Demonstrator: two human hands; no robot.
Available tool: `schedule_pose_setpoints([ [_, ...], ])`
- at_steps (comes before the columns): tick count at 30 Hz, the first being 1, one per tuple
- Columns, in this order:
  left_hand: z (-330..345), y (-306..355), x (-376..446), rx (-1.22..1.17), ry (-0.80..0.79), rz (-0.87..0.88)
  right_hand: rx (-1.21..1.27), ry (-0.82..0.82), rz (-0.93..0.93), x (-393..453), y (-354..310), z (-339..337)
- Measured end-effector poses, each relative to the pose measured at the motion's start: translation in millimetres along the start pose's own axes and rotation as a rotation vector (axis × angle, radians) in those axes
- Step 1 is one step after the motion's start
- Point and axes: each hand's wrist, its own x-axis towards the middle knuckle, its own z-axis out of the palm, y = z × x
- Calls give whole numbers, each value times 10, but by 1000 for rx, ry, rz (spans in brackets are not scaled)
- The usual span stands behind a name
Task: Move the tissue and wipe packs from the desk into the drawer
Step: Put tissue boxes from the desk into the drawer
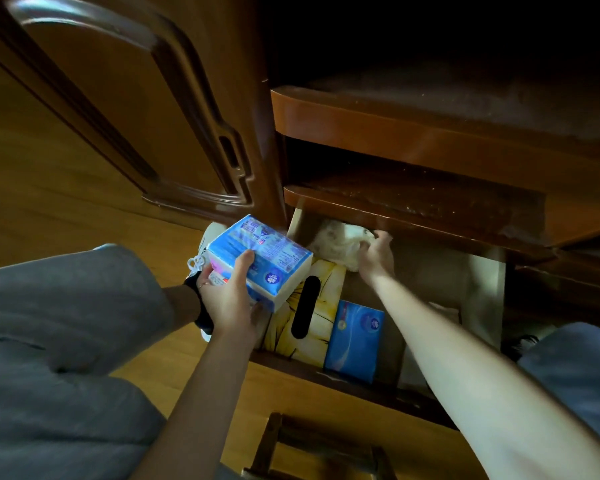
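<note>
Two hands are working over an open wooden drawer [329, 372]. The left hand [227, 296] is gripping a soft, rectangular tissue pack [257, 259] in glossy blue-and-white plastic, thumb curled over the top and fingers underneath, holding it above the drawer's left end. The right hand [374, 254] is reaching deep under the brown shelf edge [413, 213], fingers curled round a crumpled, pale plastic-wrapped bundle [340, 245] at the back of the drawer. Inside the drawer a yellow tissue box [323, 323] with a dark oval slot is lying beside a flat blue pack [355, 341], just below the held pack.
</note>
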Motion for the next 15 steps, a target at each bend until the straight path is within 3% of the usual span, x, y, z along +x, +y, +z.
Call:
schedule_pose_setpoints([
  [2,-5,-12,18,9,-11,5,-57,-58,-26,42,-99,77],
  [9,34,14,86,-23,-15,7,-21,-217,169,163,-63,175],
  [15,62,32,79,19,-35,19,85,-182,235,65,-67,238],
])
